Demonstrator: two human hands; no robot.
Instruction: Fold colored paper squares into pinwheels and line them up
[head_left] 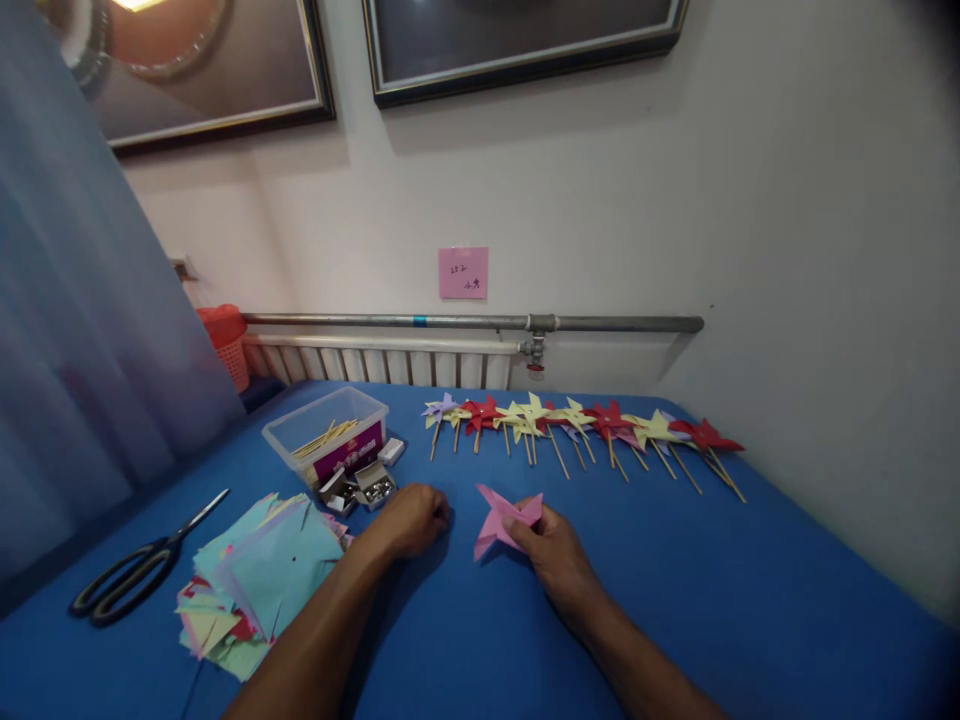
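My right hand (559,560) pinches a pink paper pinwheel (504,522) with folded blades above the blue tabletop, thumb on top. To its left, my left hand (417,518) is curled with fingertips together; what it holds, if anything, is hidden. Just beyond that hand sits a small open box of metal pins (375,484), with a second open box (339,493) beside it. Behind these, a clear plastic tub (356,405) contains thin wooden sticks (327,438). A pile of cut coloured paper squares (281,565) lies left of my left forearm.
Black-handled scissors (146,565) lie at the left. Several finished pinwheels on sticks, such as a red one (609,420), line the table's back edge. A small white box (391,451) stands by the tub. A radiator (382,362) and pipe (472,322) run along the wall.
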